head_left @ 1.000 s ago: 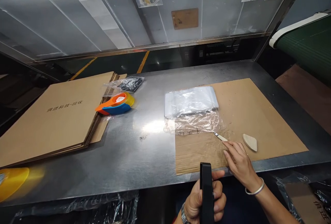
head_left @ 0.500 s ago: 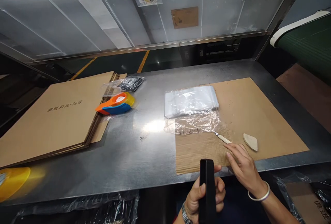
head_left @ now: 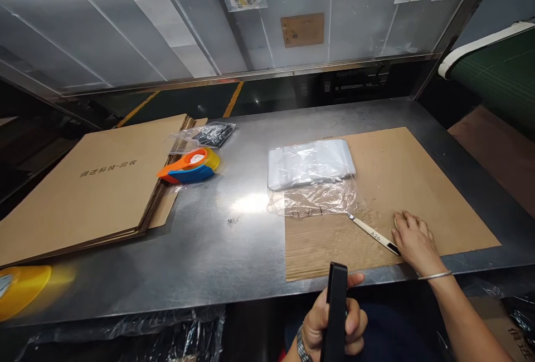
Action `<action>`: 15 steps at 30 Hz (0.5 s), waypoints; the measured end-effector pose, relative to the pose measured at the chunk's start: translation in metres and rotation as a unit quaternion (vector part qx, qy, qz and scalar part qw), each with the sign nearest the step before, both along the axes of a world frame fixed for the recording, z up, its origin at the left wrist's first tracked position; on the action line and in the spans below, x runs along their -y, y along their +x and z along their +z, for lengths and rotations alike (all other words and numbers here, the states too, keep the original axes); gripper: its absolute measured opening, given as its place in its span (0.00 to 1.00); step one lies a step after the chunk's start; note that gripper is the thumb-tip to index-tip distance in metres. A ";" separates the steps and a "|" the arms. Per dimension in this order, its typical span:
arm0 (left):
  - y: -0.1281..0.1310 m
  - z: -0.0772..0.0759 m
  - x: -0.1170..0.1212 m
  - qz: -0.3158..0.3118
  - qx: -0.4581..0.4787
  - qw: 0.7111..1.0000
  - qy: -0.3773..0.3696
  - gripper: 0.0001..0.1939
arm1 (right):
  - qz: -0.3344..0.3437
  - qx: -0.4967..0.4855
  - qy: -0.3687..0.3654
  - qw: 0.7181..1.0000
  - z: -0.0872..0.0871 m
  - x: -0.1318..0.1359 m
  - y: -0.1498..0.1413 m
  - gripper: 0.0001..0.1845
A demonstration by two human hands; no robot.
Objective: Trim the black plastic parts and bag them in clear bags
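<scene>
My left hand (head_left: 353,323) is closed round a flat black device (head_left: 335,306), held upright just in front of the table edge. My right hand (head_left: 412,239) rests palm down on the brown cardboard sheet (head_left: 418,178), fingers stretched out; the pale wedge-shaped piece seen earlier is hidden, apparently under it. A thin scalpel-like knife (head_left: 371,233) with a white handle lies loose on the sheet, its dark end touching my right hand. Its tip points at a crumpled clear film (head_left: 317,200). Beyond the film sits a stack of clear plastic bags (head_left: 311,162).
On the steel table (head_left: 234,239) at the left lie flat cartons (head_left: 96,184), with an orange and blue tape dispenser (head_left: 190,166) and a small bag (head_left: 211,135) beside them. A yellow tape roll (head_left: 20,289) is at the near left edge. A green conveyor (head_left: 497,72) runs at right.
My right hand let go of the knife, which now lies on the cardboard, and moved right over the pale wedge-shaped piece. My left hand keeps hold of the black device.
</scene>
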State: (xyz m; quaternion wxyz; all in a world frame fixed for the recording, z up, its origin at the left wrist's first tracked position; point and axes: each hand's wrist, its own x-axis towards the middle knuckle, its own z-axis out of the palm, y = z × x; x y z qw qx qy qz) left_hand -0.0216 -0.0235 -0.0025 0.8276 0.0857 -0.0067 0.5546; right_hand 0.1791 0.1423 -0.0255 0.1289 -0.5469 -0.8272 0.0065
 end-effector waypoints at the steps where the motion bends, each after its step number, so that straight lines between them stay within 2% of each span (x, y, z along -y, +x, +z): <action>1: 0.000 0.001 0.000 0.002 -0.002 1.000 -0.002 0.33 | 0.003 -0.001 -0.002 1.000 -0.002 -0.002 0.003 0.19; 4: 0.002 0.003 -0.001 0.016 -0.011 1.000 -0.009 0.33 | 0.014 -0.019 -0.004 1.000 -0.006 -0.007 0.009 0.19; 7: 0.003 0.004 -0.002 0.028 -0.014 0.999 0.002 0.32 | 0.030 -0.059 -0.005 0.998 0.002 -0.004 0.006 0.20; 11: 0.003 0.001 0.000 0.044 -0.004 0.999 -0.002 0.32 | 0.083 -0.132 -0.024 0.987 0.035 0.025 -0.016 0.20; 13: 0.004 0.000 0.001 0.061 -0.017 0.998 -0.017 0.31 | 0.146 -0.219 -0.069 0.962 0.057 0.046 -0.030 0.20; 15: 0.004 0.000 0.002 0.074 -0.041 0.996 -0.028 0.32 | 0.221 -0.265 -0.104 0.933 0.077 0.064 -0.042 0.21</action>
